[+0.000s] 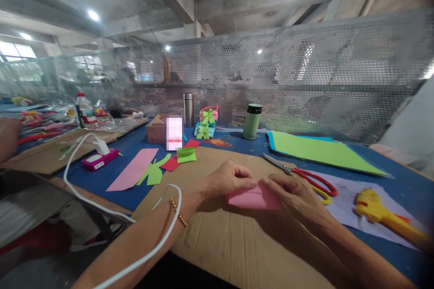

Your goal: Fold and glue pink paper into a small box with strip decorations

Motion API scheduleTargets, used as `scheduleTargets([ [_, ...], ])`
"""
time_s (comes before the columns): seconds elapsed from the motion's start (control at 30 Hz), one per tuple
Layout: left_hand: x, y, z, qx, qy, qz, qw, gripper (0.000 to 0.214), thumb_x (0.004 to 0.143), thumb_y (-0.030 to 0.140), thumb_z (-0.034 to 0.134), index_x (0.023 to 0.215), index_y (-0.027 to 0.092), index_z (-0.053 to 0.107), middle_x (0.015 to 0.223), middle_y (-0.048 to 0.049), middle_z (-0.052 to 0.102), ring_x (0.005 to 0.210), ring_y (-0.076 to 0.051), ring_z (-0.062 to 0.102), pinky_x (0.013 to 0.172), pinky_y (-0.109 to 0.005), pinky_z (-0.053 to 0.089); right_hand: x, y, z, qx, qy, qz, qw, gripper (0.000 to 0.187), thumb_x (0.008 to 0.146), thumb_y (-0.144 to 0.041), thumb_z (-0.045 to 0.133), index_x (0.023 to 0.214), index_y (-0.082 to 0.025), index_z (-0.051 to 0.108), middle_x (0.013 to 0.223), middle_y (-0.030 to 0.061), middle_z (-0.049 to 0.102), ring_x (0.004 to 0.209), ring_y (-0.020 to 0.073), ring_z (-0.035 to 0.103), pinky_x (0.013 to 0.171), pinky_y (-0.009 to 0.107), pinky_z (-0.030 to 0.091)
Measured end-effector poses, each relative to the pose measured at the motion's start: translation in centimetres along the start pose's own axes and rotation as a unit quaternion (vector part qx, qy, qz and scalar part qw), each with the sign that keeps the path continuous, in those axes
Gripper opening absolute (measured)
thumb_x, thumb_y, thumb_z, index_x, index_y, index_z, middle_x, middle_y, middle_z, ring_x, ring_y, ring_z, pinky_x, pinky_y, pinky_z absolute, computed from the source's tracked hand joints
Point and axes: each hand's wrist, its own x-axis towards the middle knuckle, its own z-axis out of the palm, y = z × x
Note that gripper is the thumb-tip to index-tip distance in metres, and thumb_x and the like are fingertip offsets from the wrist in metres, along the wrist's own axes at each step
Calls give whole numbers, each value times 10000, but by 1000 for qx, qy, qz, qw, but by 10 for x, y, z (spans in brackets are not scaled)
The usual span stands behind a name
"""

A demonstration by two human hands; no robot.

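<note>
A folded piece of pink paper (254, 198) is held between both hands, just above a brown cardboard sheet (230, 244). My left hand (232, 178) pinches its upper edge between thumb and finger. Close beside it, my right hand (286, 189) grips the same edge near the right corner, thumb tip almost meeting the left one. The rest of the fingers on each hand are curled. Scissors (312, 178) with red and yellow handles lie just beyond my right hand, blades pointing away to the left.
Pink strip (134, 169), green cut paper (154, 172) and a purple power strip (100, 160) lie left. Behind stand a lit phone (174, 133), steel flask (188, 109) and green tumbler (252, 122). Green sheets (322, 151) and a yellow glue gun (383, 214) are right. A white cable (159, 248) crosses my left forearm.
</note>
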Motion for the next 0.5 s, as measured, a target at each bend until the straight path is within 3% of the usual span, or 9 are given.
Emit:
scheduleTargets([
  [0.2,0,0,-1,21,0,6,1000,336,812,407,602,602,152,540,634,24,423,628,-104,390,549,-244,270,1,4,0,30,-23,9,999,483,843,-610,542,636,-174,567,613,-5,490,576,122,428,504,233,303],
  [0.5,1,-1,2,17,-14,10,1000,278,814,379,597,673,140,609,666,8,494,660,-114,444,571,-237,316,-1,-7,-6,-29,4,-27,999,470,837,-551,536,556,-175,524,566,-10,447,557,114,391,515,248,278],
])
